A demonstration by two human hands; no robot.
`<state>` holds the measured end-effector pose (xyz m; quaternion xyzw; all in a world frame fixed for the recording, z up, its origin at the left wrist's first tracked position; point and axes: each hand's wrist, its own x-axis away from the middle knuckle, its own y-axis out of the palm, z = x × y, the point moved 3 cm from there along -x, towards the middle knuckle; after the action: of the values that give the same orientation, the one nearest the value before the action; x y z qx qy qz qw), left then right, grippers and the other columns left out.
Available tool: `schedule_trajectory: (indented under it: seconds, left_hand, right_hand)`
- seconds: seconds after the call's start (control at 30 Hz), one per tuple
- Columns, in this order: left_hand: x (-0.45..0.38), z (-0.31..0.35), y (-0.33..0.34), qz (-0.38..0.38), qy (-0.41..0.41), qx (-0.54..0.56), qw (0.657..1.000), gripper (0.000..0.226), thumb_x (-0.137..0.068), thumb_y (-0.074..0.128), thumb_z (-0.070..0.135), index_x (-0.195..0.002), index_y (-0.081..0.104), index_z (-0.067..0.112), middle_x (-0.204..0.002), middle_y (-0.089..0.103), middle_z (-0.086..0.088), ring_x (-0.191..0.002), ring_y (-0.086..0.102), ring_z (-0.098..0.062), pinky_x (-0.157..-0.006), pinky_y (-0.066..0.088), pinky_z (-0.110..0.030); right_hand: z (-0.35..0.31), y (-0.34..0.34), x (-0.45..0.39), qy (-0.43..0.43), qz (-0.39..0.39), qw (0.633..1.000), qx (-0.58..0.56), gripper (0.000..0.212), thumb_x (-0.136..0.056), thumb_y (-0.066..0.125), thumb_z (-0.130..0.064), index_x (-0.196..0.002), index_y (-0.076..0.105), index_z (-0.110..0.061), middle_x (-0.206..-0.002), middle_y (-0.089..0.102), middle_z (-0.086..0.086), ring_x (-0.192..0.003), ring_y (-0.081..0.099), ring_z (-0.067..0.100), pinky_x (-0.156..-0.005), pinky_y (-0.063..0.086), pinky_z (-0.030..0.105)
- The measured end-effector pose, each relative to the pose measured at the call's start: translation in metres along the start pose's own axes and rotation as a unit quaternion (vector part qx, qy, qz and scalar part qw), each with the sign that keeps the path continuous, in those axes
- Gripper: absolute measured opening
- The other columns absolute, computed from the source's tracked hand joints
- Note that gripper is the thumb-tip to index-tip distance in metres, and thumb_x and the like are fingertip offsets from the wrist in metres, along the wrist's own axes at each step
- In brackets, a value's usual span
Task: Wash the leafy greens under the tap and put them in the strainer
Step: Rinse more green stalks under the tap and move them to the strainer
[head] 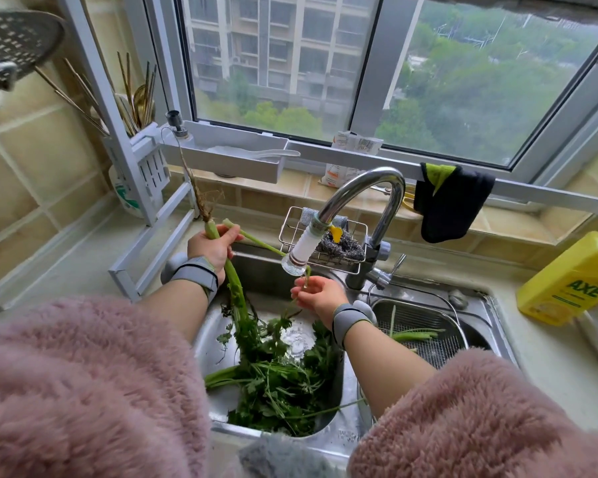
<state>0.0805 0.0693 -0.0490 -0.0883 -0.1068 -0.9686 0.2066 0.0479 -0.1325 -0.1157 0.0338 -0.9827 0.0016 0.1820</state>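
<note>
Water runs from the tap [296,260] and we are early in this wash, by the look of it. The left hand [212,246] grips a thick rooted stalk [233,281] near its pale base, fingers wrapped round it, roots sticking up above the fist and the leafy end trailing down into the sink [346,432]. A thinner stem [256,240] runs from that same fist across towards the spout. The right hand [316,294] sits right under the stream, fingers loosely curled around a slim stem, rinsing it; how firmly it holds I cannot quite make out through the water. Now the score: over in the strainer [425,326], which rests in the sink's right-hand basin just beside the right wrist, only a few stems [413,334] lie on the mesh, so a small share is done. Most of the work is left. A big tangled pile of greens [280,381] lies in the left basin below the tap, some of it spilling over the front rim, and nothing shows that it has been rinsed piece by piece. My read: one piece in hand being washed, a handful finished, the bulk waiting. Off to the right on the table stands a yellow bottle [567,284], and a dark cloth [453,201] hangs from the window rail, neither in play.
</note>
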Motion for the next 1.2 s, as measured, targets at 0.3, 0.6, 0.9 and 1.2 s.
schedule_trajectory:
  seconds: [0.3, 0.6, 0.9, 1.2]
  left_hand:
    - [0.002, -0.005, -0.010, 0.001, -0.018, 0.019, 1.000, 0.021, -0.086, 0.063, 0.004, -0.070, 0.054, 0.015, -0.046, 0.063, 0.009, -0.031, 0.045, 0.002, -0.050, 0.037, -0.019]
    - [0.003, -0.003, -0.014, 0.000, -0.024, 0.023, 0.999, 0.020, -0.085, 0.064, 0.006, -0.069, 0.056, 0.015, -0.047, 0.064, 0.009, -0.038, 0.044, -0.001, -0.056, 0.037, -0.021]
    - [0.011, -0.004, -0.013, -0.002, -0.033, 0.006, 0.999, 0.018, -0.086, 0.063, 0.007, -0.071, 0.056, 0.014, -0.047, 0.064, 0.008, -0.052, 0.038, -0.010, -0.054, 0.037, -0.020]
    - [0.024, -0.019, 0.002, -0.135, -0.066, -0.138, 0.979, 0.014, -0.085, 0.064, 0.005, -0.071, 0.061, 0.007, -0.046, 0.064, 0.003, -0.046, 0.042, -0.009, -0.045, 0.034, -0.019]
  right_hand:
    - [-0.014, 0.005, 0.001, 0.009, 0.008, 0.998, -0.060, 0.012, -0.099, 0.040, -0.012, -0.098, 0.053, -0.011, -0.081, 0.063, 0.008, -0.071, 0.062, 0.018, -0.054, 0.056, 0.022]
    - [-0.009, 0.004, 0.005, -0.003, 0.035, 0.999, -0.040, 0.015, -0.090, 0.055, 0.002, -0.081, 0.052, -0.010, -0.080, 0.062, 0.008, -0.061, 0.061, 0.012, -0.056, 0.053, 0.019]
    - [-0.005, -0.002, 0.005, 0.027, 0.037, 0.999, -0.028, 0.021, -0.085, 0.055, 0.014, -0.095, 0.049, -0.003, -0.079, 0.061, 0.009, -0.072, 0.061, 0.018, -0.076, 0.057, 0.035]
    - [-0.009, -0.009, 0.007, 0.036, 0.048, 0.974, 0.220, 0.045, -0.082, 0.053, 0.009, -0.125, 0.051, -0.004, -0.122, 0.058, 0.012, -0.096, 0.055, 0.019, -0.072, 0.048, 0.023]
